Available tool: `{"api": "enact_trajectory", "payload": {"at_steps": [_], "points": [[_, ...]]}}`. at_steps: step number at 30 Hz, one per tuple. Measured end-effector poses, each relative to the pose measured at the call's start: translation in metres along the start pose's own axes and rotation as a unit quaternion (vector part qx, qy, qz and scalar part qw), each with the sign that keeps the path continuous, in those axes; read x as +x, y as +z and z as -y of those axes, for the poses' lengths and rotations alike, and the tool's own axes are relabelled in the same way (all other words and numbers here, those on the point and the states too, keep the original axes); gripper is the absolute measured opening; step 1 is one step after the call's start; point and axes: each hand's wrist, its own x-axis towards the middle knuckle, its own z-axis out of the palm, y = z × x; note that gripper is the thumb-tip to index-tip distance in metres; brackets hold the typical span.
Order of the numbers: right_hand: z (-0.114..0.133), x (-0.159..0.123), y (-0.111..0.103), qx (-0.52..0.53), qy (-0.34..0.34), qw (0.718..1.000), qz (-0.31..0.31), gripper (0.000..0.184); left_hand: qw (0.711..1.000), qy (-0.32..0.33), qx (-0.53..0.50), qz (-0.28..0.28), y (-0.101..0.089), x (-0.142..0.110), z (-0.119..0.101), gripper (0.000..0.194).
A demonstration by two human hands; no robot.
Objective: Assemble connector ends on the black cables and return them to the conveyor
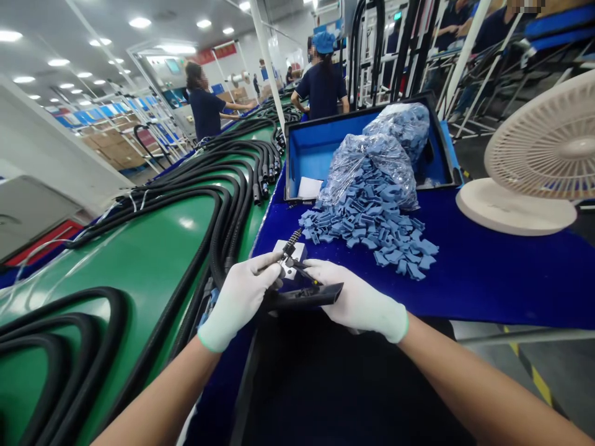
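Observation:
My left hand point(244, 294), in a white glove, is closed, its thumb and forefinger pinched on a small dark part with a coil spring point(294, 238). This part is over a whitish block point(300, 251) with holes, which lies on the blue table. My right hand point(357, 300), gloved too, curls around a black tube point(307, 297) with a slanted end. The tube lies crosswise below both hands. Between the fingertips is a thin dark piece with a yellow spot; its exact kind is unclear. Some right fingers are hidden behind the tube.
Loose blue plastic clips point(367, 217) spill from a clear bag point(376, 161) beside a blue bin point(307, 139). A beige fan point(515, 207) stands at right. Black corrugated hoses point(218, 204) cover the green conveyor point(176, 229) at left. Co-workers point(323, 87) stand further back.

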Motion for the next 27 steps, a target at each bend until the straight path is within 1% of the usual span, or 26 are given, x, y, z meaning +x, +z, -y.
{"api": "enact_trajectory", "payload": {"at_steps": [3,6,11,13,16,19,21,23,27], "points": [[-0.003,-0.001,-0.001,0.002,-0.012,1.0,0.003,0.058,1.0,-0.003,-0.019,0.013,-0.001,0.001,0.002,0.038],[-0.002,-0.002,-0.003,-0.017,-0.006,1.0,0.004,0.057,1.0,-0.003,-0.017,0.018,-0.001,0.001,0.002,0.037],[0.002,-0.004,-0.005,-0.068,0.064,0.995,0.019,0.055,1.0,0.017,0.016,0.016,-0.004,0.0,0.002,0.04],[0.003,-0.004,-0.005,-0.085,0.074,0.993,0.022,0.053,0.999,0.029,0.03,0.017,-0.005,0.0,0.003,0.04],[0.001,-0.004,-0.005,-0.096,0.055,0.994,0.025,0.056,0.998,0.033,0.043,0.024,-0.005,0.0,0.005,0.04],[-0.002,-0.004,-0.005,-0.086,0.023,0.996,0.028,0.055,0.995,0.045,0.084,0.016,-0.002,-0.001,0.005,0.04],[-0.005,-0.007,-0.005,-0.083,0.019,0.996,0.03,0.049,0.991,0.062,0.12,0.007,0.001,-0.002,0.005,0.039],[-0.008,-0.009,-0.004,-0.096,0.033,0.994,0.028,0.039,0.987,0.081,0.141,0.006,0.004,-0.003,0.004,0.039],[-0.013,-0.013,-0.002,-0.14,0.066,0.988,0.016,0.016,0.984,0.096,0.147,0.022,0.008,-0.004,0.001,0.041]]}}
